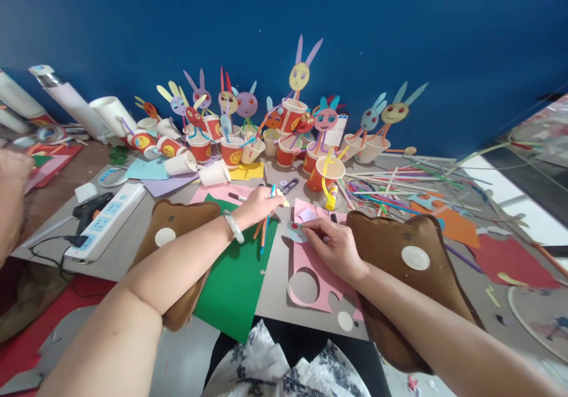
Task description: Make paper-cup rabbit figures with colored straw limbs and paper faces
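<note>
Bent over the middle of the table, my left hand (258, 205) is closed near a blue stick and a small pale piece; orange and blue strips (262, 234) lie under it. Between the thumb and fingers of my right hand (332, 243) is the edge of a light blue paper disc (296, 232) with a red spot. That disc is just above pink paper (317, 264) with round holes cut in it. Green paper (235, 278) lies below my left wrist. A dark cutter (289, 186) rests just beyond my left fingers.
Paper cups (326, 175) with rabbit-faced figures line the blue wall. Brown cushions (399, 284) flank the papers. A power strip (106, 222) and a black glue gun (91, 210) sit left, coloured sticks (381, 187) right. At the far left is another person's hand.
</note>
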The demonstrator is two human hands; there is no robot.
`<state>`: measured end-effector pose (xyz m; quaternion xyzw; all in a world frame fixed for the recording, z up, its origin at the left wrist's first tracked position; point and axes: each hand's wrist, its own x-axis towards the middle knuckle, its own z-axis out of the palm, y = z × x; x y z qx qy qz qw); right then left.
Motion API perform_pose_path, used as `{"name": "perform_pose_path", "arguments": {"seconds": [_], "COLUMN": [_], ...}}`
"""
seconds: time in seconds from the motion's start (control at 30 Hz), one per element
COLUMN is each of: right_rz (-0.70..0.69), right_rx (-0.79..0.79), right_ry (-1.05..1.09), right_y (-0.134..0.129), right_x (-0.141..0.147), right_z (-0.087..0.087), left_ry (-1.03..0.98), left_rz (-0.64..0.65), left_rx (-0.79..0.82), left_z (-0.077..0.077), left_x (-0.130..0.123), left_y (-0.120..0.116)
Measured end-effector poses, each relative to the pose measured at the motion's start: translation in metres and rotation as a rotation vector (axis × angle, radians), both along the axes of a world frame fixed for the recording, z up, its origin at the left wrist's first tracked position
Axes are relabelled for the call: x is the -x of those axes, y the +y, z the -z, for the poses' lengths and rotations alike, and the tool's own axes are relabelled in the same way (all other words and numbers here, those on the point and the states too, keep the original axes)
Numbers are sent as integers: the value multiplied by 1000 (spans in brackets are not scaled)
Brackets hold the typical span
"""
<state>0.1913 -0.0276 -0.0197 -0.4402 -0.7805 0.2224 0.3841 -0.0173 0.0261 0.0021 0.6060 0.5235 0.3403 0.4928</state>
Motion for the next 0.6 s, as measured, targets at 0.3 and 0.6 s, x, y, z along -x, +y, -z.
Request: {"name": "perform_pose_path", "arguments": {"seconds": [0.3, 0.6], "right_rz": [-32, -219], "right_rx": [287, 597], "right_ry": [129, 255], "right_y": [6, 7], "right_x": [1, 3], "right_z": [3, 6], "left_ry": [-187, -27], "left_rz": [210, 474], "left_rx": [10, 127], "left_z": [-5, -11], "left_x": [1, 1], "left_y": [-3, -10]}}
